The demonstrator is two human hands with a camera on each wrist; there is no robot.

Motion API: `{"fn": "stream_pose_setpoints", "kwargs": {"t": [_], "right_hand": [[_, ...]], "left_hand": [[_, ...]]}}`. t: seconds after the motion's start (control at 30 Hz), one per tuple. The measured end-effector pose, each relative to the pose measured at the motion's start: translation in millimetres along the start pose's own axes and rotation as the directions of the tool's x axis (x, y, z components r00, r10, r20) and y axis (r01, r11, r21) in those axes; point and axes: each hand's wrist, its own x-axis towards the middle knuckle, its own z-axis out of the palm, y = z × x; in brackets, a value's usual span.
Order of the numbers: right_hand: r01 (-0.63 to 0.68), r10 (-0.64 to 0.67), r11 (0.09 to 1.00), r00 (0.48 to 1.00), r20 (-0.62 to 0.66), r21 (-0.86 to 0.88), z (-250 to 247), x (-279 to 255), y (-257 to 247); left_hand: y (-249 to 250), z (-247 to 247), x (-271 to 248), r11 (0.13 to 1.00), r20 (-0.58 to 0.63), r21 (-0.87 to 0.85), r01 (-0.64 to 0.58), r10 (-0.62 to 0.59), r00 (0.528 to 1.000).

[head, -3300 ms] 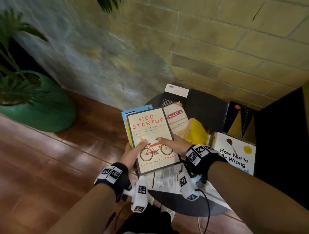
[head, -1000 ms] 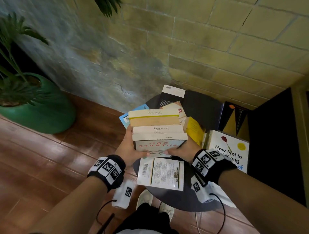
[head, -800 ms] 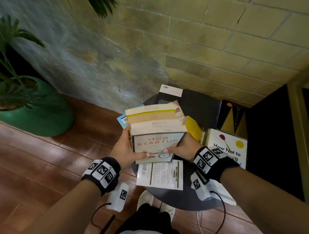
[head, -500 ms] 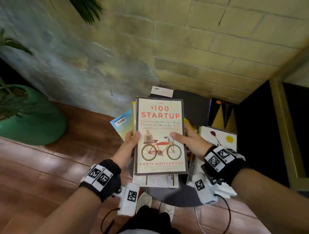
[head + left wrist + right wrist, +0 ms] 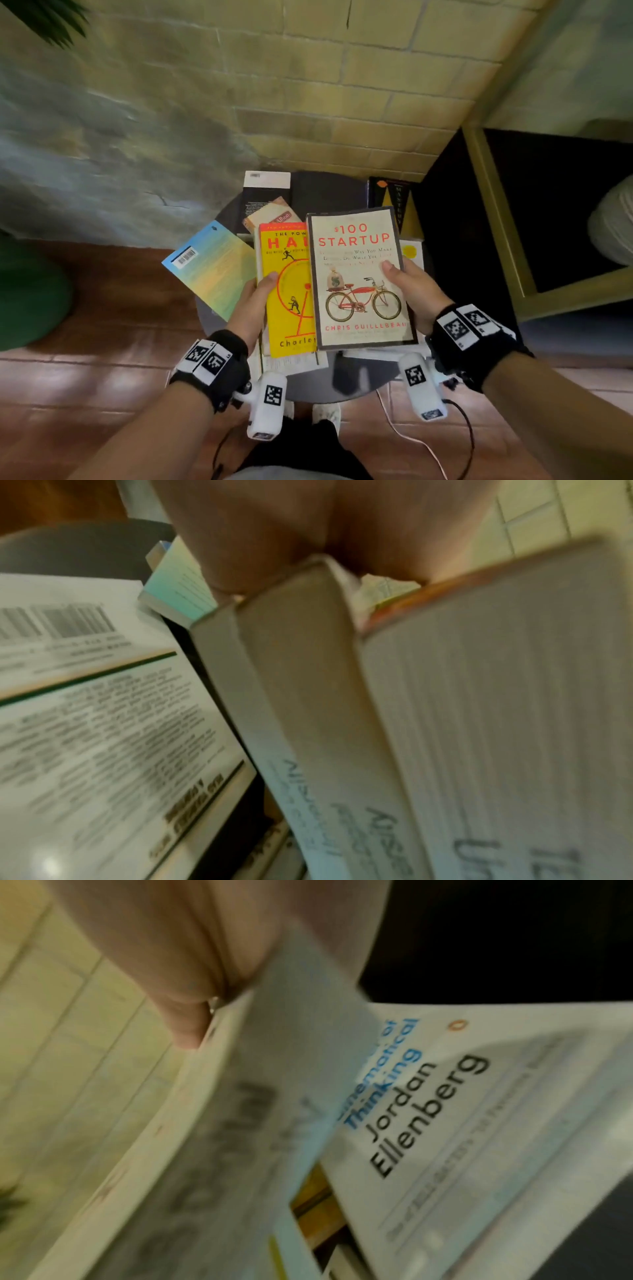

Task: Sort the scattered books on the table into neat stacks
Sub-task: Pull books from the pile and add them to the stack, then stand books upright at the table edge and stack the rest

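Note:
Above the round dark table, my right hand grips the cream "$100 Startup" book by its right edge, thumb on the cover. My left hand grips the yellow "Habit" book by its left edge. The left wrist view shows its page edges beside a second book in the same grip. The Startup book overlaps the yellow one's right side. On the table lie a blue-gradient book, a white back-cover book and the white Ellenberg book.
At the table's far side lie a black-and-white book, a tan Albom book and a black-and-yellow book. A green planter stands on the wooden floor to the left. A yellow-framed dark cabinet is on the right, a brick wall behind.
The stack that both hands held on edge has been laid flat. The Startup book has slid right off the yellow book, so each hand now holds its own.

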Motion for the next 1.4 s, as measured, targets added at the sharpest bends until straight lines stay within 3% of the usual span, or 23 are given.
{"fn": "stream_pose_setpoints", "kwargs": {"t": [0.2,0.33,0.43,0.57,0.67,0.73,0.77,0.83,0.9,0.93,1.03,1.13,1.23,1.4], "right_hand": [[-0.059,0.055,0.998,0.956,-0.289,-0.008,-43.3,0.1,11.9],[-0.123,0.073,0.982,0.948,-0.311,-0.144,-50.2,8.1,31.1],[-0.105,0.008,0.960,0.937,-0.349,-0.261,-47.4,13.0,35.5],[-0.142,-0.069,0.876,0.909,-0.412,-0.461,-46.4,20.8,42.1],[-0.227,-0.131,0.757,0.866,-0.483,-0.612,-45.2,17.4,43.6],[-0.109,-0.278,0.732,0.854,-0.441,-0.672,-40.0,7.9,34.5],[0.025,-0.326,0.776,0.871,-0.367,-0.630,-35.7,4.3,28.4],[0.223,-0.286,0.903,0.950,-0.127,-0.367,-21.8,-6.2,11.8],[0.229,-0.220,0.965,0.972,0.087,-0.128,-14.1,-10.4,3.1],[0.206,-0.200,0.978,0.973,0.114,-0.043,-15.7,-10.7,1.3],[0.276,-0.278,0.961,0.955,0.099,0.033,-37.5,-15.4,-5.1],[0.409,-0.409,0.912,0.912,0.033,-0.006,-56.0,-20.3,-7.7],[0.458,-0.467,0.881,0.882,-0.065,-0.114,-64.9,-22.8,4.6],[0.384,-0.441,0.863,0.889,-0.120,-0.329,-73.5,-25.9,28.2]], "left_hand": [[21.2,-21.7,9.1,0.997,-0.093,0.044,-0.062,0.066,0.993],[26.3,-31.3,12.8,0.997,-0.078,0.048,-0.062,0.066,0.995],[30.0,-26.0,7.4,0.995,-0.059,0.063,-0.076,0.080,0.995],[31.5,-8.8,-4.7,0.994,-0.059,0.045,-0.101,0.103,0.993],[31.1,5.8,-10.1,0.994,-0.025,0.028,-0.103,0.104,0.994],[30.6,17.5,-12.6,0.993,0.024,0.039,-0.113,0.112,0.993],[30.2,25.3,-14.3,0.991,0.059,0.049,-0.126,0.123,0.991],[29.3,43.4,-18.1,0.986,0.121,0.042,-0.161,0.155,0.981],[30.2,60.8,-20.8,0.977,0.178,0.046,-0.208,0.197,0.964],[29.9,67.3,-20.8,0.970,0.219,0.060,-0.235,0.216,0.951],[37.7,84.5,-19.8,0.938,0.334,0.135,-0.318,0.259,0.906],[51.8,100.3,-18.5,0.896,0.399,0.186,-0.403,0.306,0.864],[62.3,114.7,-20.0,0.838,0.481,0.236,-0.492,0.339,0.808],[43.5,123.3,-11.8,0.787,0.519,0.371,-0.493,0.264,0.813]]}}
